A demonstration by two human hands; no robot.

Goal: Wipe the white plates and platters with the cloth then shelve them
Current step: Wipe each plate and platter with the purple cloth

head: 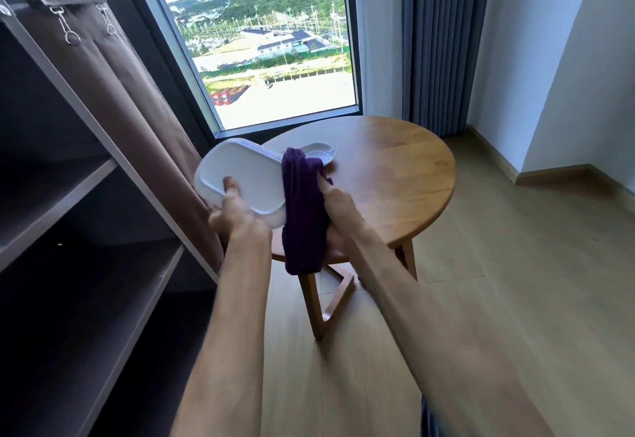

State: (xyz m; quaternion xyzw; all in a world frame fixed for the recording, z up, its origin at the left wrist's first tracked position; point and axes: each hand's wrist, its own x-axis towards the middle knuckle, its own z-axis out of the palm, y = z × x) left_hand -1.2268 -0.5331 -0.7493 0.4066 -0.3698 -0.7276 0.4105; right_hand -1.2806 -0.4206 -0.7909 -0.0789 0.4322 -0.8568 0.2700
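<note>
Head view, left hand: the left hand (pixel 237 211) is gripping a white rounded-rectangular ceramic platter (pixel 237 177) by its near edge, thumb lying on the upper face, holding it tilted in the air over the 9 o'clock edge of the round wooden surface (pixel 395 175).
Head view, right hand: the right hand (pixel 335 211) is clutching a bunched dark purple cloth (pixel 302 209), fingers curled round it, the cloth's tail hanging below the surface rim.
Key relation: the platter is lying at 9 o'clock from the cloth, touching it; its long axis is running from 7 o'clock to 1 o'clock, so the right hand is nearer the platter's unwiped span.
Waiting: a white lobed divided dish (pixel 323 151) is resting on the surface at 12 o'clock of the cloth.
Shelving: the brown fabric-sided shelf unit (pixel 103 203) is standing at 9 o'clock, nearer the left hand.
Stage: wiping seems to be under way; shelving not yet done.
</note>
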